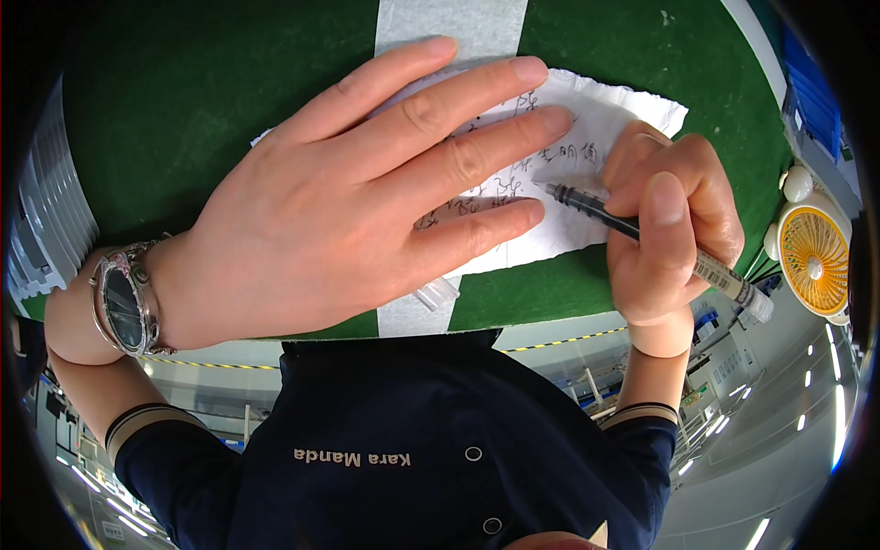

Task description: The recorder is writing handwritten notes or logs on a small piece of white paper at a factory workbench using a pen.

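Note:
My left hand (367, 197) lies flat with its fingers spread over a torn, creased sheet of white paper (637, 103), covering much of it. Handwritten dark marks show between and beyond the fingers. A pen (587, 205) with a dark grip and a clear end is held in my closed right hand (674, 225). Its tip points left, at the writing near my left fingertips; whether it touches the paper I cannot tell. A clear plastic pen cap (435, 293) pokes out below my left hand. On my left wrist is a silver watch (124, 301).
The paper rests on a green table (183, 82) with a pale strip (449, 26) running across it. Ribbed translucent plastic trays (46, 202) stand at the left edge. To the right are a small yellow-and-white fan (814, 266) and a blue bin (811, 92).

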